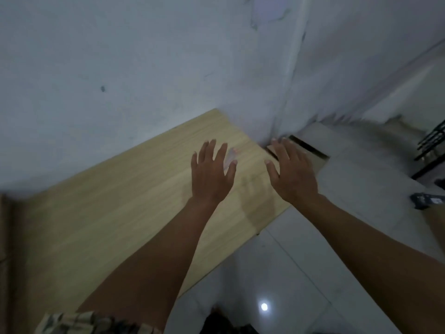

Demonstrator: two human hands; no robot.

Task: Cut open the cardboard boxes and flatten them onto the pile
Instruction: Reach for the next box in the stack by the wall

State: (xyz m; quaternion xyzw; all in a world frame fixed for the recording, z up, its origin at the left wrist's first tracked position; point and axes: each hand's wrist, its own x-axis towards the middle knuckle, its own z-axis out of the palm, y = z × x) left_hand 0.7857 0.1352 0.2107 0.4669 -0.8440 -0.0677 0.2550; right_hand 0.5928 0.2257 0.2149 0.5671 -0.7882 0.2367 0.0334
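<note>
My left hand (212,174) hovers over the far end of a light wooden table (108,213), fingers spread and straight, holding nothing. A small pale blurred thing (230,157) shows between its fingers on the tabletop; I cannot tell what it is. My right hand (291,172) reaches past the table's far corner, fingers straight, above a cardboard box (310,153) that sits on the floor by the wall corner. I cannot tell whether that hand touches the box. No cutter is in either hand.
A white wall (120,80) runs behind the table. White floor tiles (289,273) lie to the right. A dark small device (426,200) lies at the right edge, beside a black metal frame (431,150). Brown cardboard (4,237) shows at the left edge.
</note>
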